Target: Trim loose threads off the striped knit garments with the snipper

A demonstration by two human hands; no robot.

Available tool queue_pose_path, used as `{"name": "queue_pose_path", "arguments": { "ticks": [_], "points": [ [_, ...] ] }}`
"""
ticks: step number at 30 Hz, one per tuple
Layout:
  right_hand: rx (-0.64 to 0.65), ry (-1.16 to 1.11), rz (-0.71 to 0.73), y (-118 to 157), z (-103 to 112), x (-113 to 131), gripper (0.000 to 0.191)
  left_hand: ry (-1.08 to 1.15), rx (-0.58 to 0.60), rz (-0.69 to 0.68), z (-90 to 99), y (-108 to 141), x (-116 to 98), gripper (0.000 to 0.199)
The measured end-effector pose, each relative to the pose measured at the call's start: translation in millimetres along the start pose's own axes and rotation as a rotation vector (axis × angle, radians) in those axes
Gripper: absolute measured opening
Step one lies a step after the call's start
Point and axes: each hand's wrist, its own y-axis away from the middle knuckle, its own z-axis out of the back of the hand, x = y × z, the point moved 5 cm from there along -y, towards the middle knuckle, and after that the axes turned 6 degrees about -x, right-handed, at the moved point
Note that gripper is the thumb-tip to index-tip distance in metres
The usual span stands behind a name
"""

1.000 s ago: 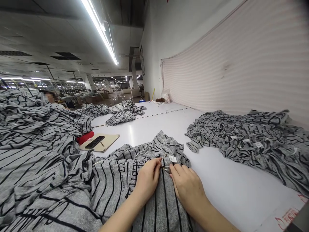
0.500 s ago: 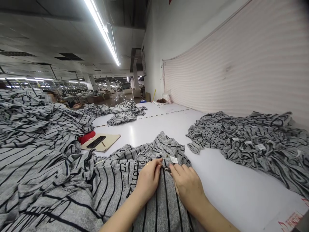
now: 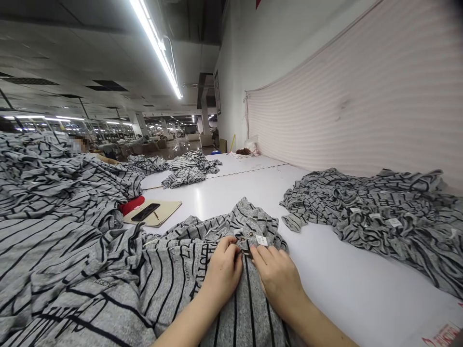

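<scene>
A grey garment with black stripes and dark lettering (image 3: pixel 249 294) lies in front of me on the white table. My left hand (image 3: pixel 224 267) pinches its fabric near small round metal eyelets. Just to the right, my right hand (image 3: pixel 277 274) has its fingers bent and pressed together on the same garment, below a small white label (image 3: pixel 261 240). A small dark item, too small to make out, shows between the fingertips of both hands.
Striped garments (image 3: pixel 65 178) are heaped at the left, with another pile (image 3: pixel 361 207) at the right. A dark phone (image 3: pixel 145 212) and a pencil rest on a tan notebook (image 3: pixel 168 212) beside red cloth (image 3: pixel 132 205). A person sits behind the left heap.
My left hand has shifted slightly, uncovering another eyelet. My right fingertips have moved slightly left. The person's arm at the back left has changed position.
</scene>
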Motion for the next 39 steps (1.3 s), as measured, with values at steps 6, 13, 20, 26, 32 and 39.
{"name": "queue_pose_path", "arguments": {
  "ticks": [6,13,20,26,32,39],
  "points": [
    [-0.011,0.052,0.037,-5.3,-3.4,2.6,0.033,0.01,-0.027,-0.01,-3.4,-1.9,-0.3,0.014],
    [-0.019,0.039,-0.004,-4.5,-4.7,1.8,0.03,0.064,-0.027,0.024,-0.4,-1.0,1.4,0.013],
    [-0.039,-0.113,-0.212,5.4,9.9,-28.7,0.024,0.089,0.023,0.029,2.7,0.7,0.1,0.015],
    [-0.005,-0.189,-0.203,14.5,18.4,-24.1,0.027,-0.081,-0.049,-0.155,-1.6,0.2,-6.7,0.015],
    [-0.023,-0.027,-0.073,2.3,8.5,-1.7,0.028,-0.235,-0.091,-0.255,-5.6,3.5,-9.0,0.016],
    [-0.03,0.081,-0.018,-5.9,5.3,9.2,0.028,-0.175,-0.156,-0.253,0.8,0.3,-11.4,0.015]
  ]
}}
